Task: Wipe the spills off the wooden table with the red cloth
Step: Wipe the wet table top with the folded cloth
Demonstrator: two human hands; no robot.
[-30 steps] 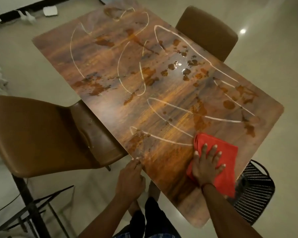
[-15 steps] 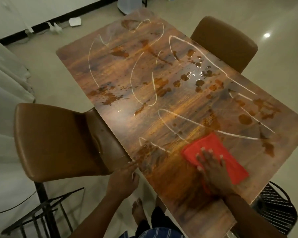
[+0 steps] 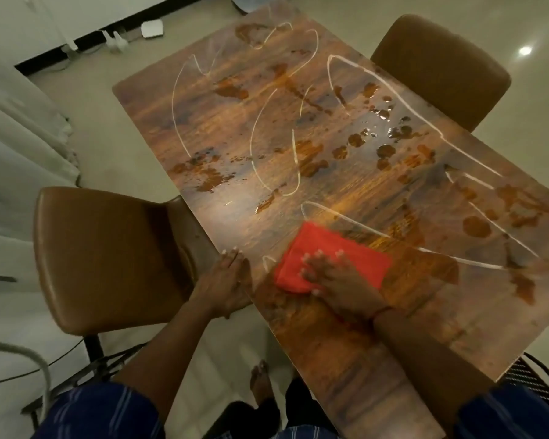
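The wooden table runs from the near right to the far middle, covered with orange-brown spills and thin white curved streaks. A folded red cloth lies flat near the table's near left edge. My right hand presses down on the cloth with fingers spread, covering its near half. My left hand rests on the table's left edge beside the cloth, fingers together and holding nothing. Wet glossy drops sit by the far right edge.
A brown padded chair stands tight against the table's left side. A second brown chair is at the far right side. A black wire basket sits on the floor at the near right. White curtains hang at left.
My right hand has slid the red cloth leftward across the table's near part, toward my left hand. The view has shifted, so the table sits further right.
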